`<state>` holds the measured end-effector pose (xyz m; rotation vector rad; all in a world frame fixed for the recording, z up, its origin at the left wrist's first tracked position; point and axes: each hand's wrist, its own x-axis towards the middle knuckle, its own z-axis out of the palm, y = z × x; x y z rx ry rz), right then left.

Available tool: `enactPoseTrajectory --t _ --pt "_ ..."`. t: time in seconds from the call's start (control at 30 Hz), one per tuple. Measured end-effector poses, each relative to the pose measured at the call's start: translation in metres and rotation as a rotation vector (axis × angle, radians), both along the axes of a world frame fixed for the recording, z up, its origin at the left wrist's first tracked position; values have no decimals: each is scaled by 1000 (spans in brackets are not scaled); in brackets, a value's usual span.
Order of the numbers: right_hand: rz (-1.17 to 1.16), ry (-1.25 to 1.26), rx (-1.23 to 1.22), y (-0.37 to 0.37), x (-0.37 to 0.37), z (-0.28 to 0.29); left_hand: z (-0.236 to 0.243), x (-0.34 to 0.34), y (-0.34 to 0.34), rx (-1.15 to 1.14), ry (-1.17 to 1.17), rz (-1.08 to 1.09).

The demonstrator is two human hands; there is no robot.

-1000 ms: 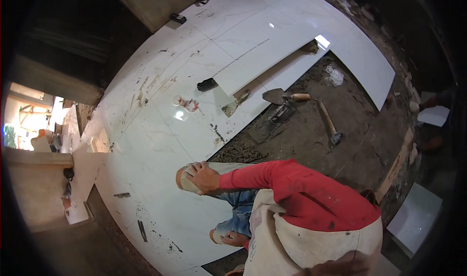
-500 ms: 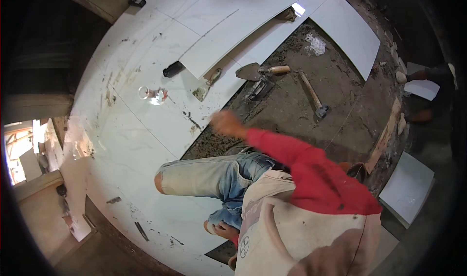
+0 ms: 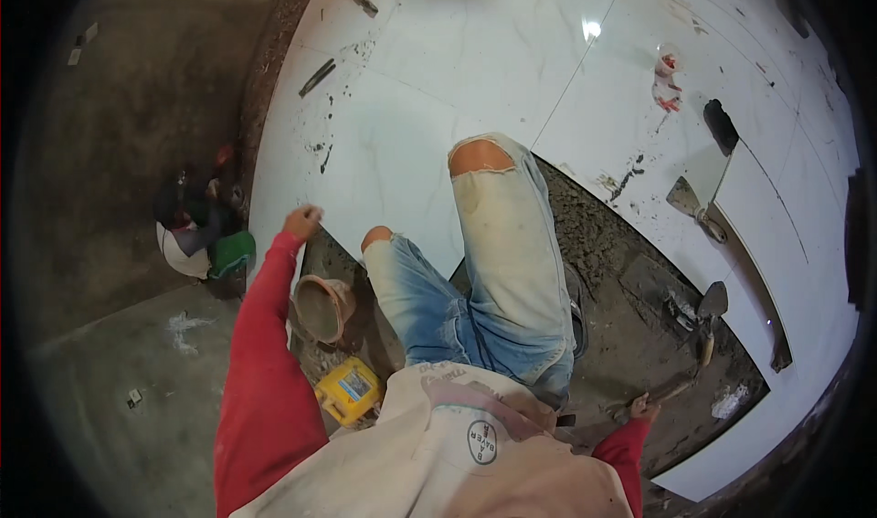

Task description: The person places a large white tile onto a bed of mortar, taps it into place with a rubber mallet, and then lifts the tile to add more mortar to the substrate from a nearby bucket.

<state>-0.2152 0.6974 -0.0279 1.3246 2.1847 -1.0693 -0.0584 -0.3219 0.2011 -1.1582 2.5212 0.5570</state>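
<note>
Your right hand (image 3: 644, 408) is at the wooden-handled hammer (image 3: 676, 391) on the rough grey mortar bed (image 3: 598, 235), though I cannot tell whether its fingers grip it. That mortar spreads between your right leg (image 3: 512, 244) and the diagonal edge of the glossy white tile floor (image 3: 411, 134). Your left hand (image 3: 303, 223), fingers released, is near the round brown bucket (image 3: 344, 301).
</note>
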Motion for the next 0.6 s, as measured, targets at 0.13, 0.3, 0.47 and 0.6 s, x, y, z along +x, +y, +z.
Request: enactPoseTrajectory --t 0.13,0.3,0.47,0.6 --pt "53 -50 102 -57 -2 38 36 5 -3 -23 15 -72" --pt "-871 692 103 -214 -77 131 -15 16 82 225 219 189" --pt "-136 479 -354 -304 -173 233 -60 -15 247 22 289 -262" --pt "686 689 -194 -407 -206 280 -23 -101 295 375 684 199"
